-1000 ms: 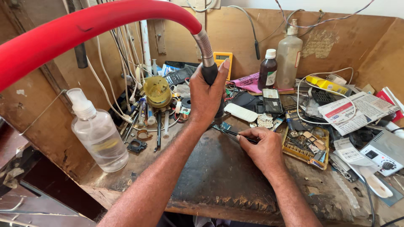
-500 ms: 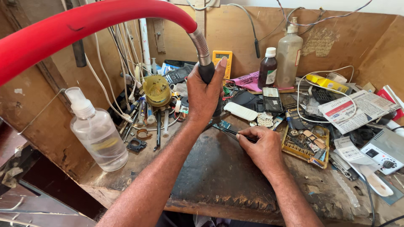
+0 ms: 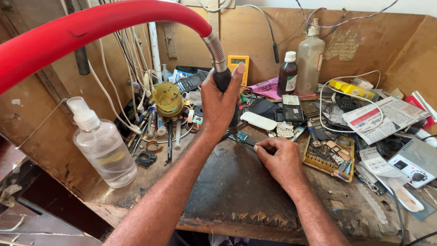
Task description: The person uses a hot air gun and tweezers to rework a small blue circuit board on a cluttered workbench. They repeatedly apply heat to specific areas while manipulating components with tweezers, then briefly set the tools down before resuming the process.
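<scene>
Heating the small board (image 3: 237, 135) mid-surface: left hand (image 3: 220, 105) wrapping tight round the nozzle (image 3: 223, 78), right hand (image 3: 282, 160) pinching tweezers (image 3: 248, 143). Next, probably needing steady lifting.

I see a smooth, matt red hose (image 3: 91, 27) ending in ribbed bright metal (image 3: 216, 48), with a black matt grip (image 3: 223, 79) in my left hand (image 3: 218, 107). The mat (image 3: 236, 187) looks like dark, scuffed rubber, though I can't be sure. The wooden bench (image 3: 114, 200) is rough and stained. The clear plastic bottle (image 3: 102, 146) shines, and the brown bottle (image 3: 287, 77) is glossy.
</scene>
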